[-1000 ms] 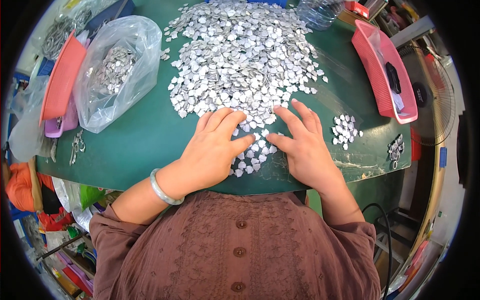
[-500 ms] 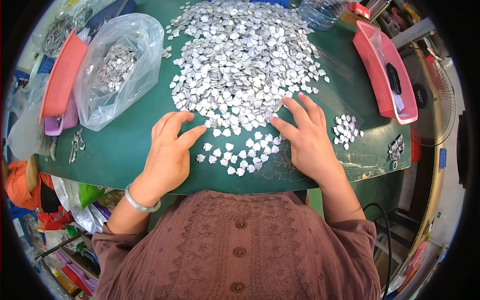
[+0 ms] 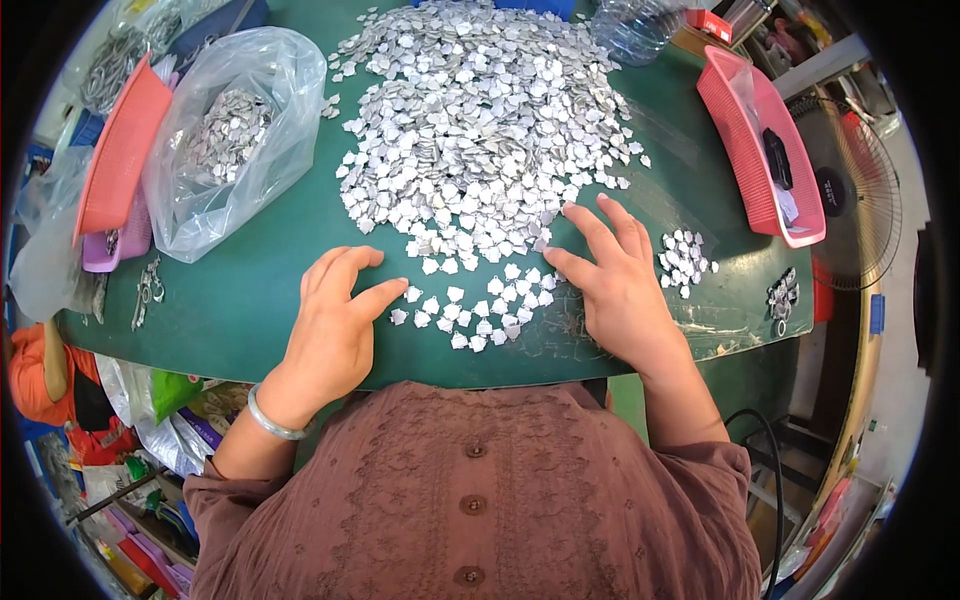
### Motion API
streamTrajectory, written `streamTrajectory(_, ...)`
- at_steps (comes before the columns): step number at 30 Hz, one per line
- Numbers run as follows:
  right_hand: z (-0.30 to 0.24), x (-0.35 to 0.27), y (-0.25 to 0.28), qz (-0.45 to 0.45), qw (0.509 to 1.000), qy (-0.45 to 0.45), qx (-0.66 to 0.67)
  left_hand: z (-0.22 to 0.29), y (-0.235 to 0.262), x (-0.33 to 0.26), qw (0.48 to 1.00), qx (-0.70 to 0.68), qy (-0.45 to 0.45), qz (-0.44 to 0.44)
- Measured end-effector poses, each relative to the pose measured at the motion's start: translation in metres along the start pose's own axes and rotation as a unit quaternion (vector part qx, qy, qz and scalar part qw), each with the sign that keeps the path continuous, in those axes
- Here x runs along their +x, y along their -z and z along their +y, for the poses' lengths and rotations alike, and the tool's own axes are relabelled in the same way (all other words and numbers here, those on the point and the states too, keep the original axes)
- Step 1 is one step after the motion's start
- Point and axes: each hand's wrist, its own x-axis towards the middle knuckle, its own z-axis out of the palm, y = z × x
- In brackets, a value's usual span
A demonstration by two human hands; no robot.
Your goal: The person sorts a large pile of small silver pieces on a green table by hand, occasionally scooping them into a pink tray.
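A large heap of small silvery metal charms (image 3: 480, 130) spreads over the green table (image 3: 250, 325). Nearer me lies a loose cluster of the same charms (image 3: 485, 308), one layer deep. My left hand (image 3: 332, 315) is open at the cluster's left side, thumb and fingers apart, with nothing visible in it. On the other side my right hand (image 3: 620, 280) is open too, its fingers spread; the thumb and fingertips are by the lower right edge of the heap. Past that hand sits a small separate pile of charms (image 3: 685, 262).
At the left stand a clear plastic bag (image 3: 290, 130) holding more charms and a tilted pink basket (image 3: 115, 160). Metal clasps (image 3: 148, 292) lie below them. To the right are another pink basket (image 3: 745, 150), key-ring hardware (image 3: 783, 298) and a fan (image 3: 865, 190). A person in orange (image 3: 40, 370) is at far left.
My left hand has drawn back slightly toward me, away from the heap's lower edge. The right hand has shifted only a little. The whole view has moved slightly.
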Motion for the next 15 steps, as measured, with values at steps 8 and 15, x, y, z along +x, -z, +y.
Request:
streamTrajectory(8, 0.0019, -0.0002, 0.0066, 0.029, 0.999, -0.012, 0.024, 0.0033, -0.0009, -0.0042, 1.0, -0.008, 0.008, -0.008)
streamTrajectory(15, -0.0004, -0.0028, 0.0045, 0.016, 0.995, 0.006, 0.103, 0.0044, -0.0022, -0.0044, 1.0, -0.01, 0.008, -0.008)
